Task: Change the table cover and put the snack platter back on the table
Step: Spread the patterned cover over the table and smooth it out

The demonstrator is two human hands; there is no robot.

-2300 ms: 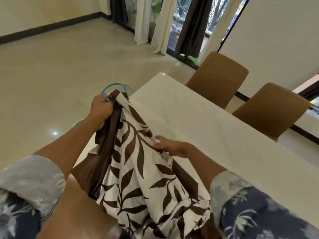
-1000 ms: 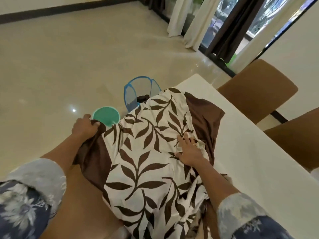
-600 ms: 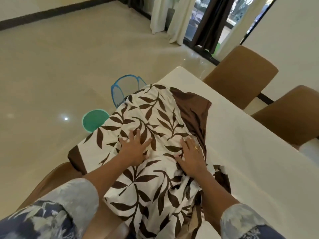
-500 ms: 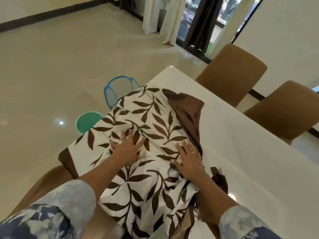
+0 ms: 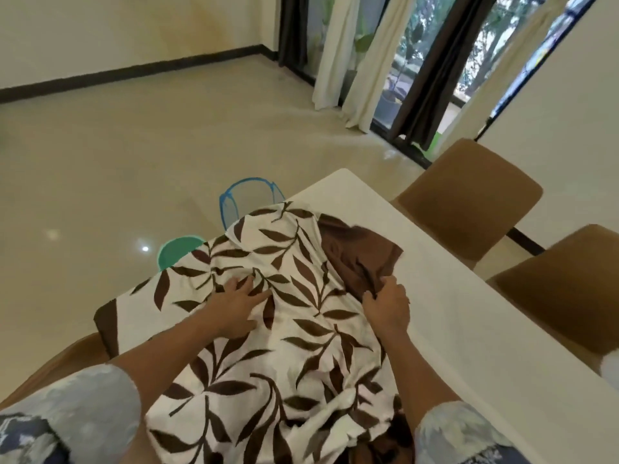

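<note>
A white table cover with a brown leaf print and brown border [image 5: 288, 256] lies partly spread and bunched over the near left end of the white table [image 5: 469, 313]. My left hand [image 5: 236, 304] rests flat on the cloth with fingers spread. My right hand [image 5: 387, 304] grips the folded brown border of the cloth near the table's middle. No snack platter is in view.
Two brown chairs [image 5: 469, 199] [image 5: 566, 286] stand along the far side of the table. On the tiled floor to the left stand a blue mesh basket [image 5: 248, 202] and a green round lid [image 5: 177, 251]. Curtains and glass doors fill the back.
My right hand has slid right and closed on the brown border fold; before it lay flat on the cloth. My left hand stays pressed on the print. The view has tilted up.
</note>
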